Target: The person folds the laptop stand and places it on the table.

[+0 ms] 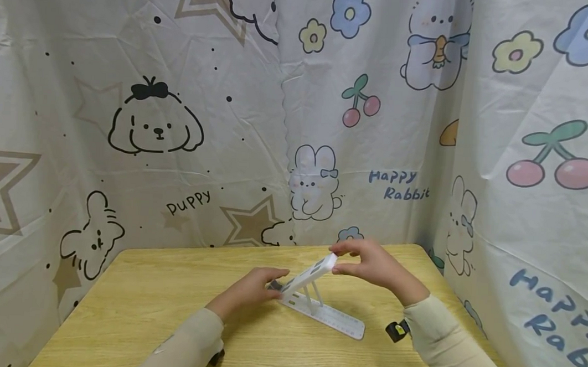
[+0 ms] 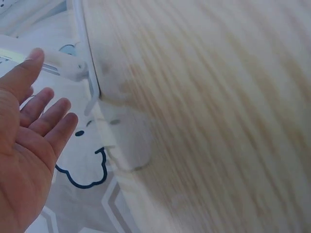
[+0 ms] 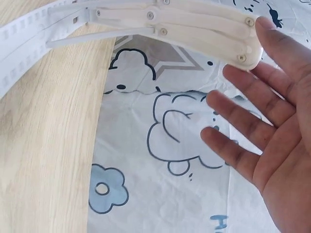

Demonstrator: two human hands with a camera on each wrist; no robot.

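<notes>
While propped open on wooden table [image 1: 167, 310] by 2 struts [image 3: 104, 36], noted white stand [image 1: 332, 318] pinched at raised end by right hand [image 1: 373, 264]. Observed left hand [image 1: 249, 287] at lower, hinged end; cannot tell whether gripping.

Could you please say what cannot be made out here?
Head view: the hinge end of the stand, partly behind the left hand.
Head view: fine detail on the base, too small.
Left wrist view: the raised plate, cut off by the left edge.
Right wrist view: part of the base, beyond the left edge.
</notes>
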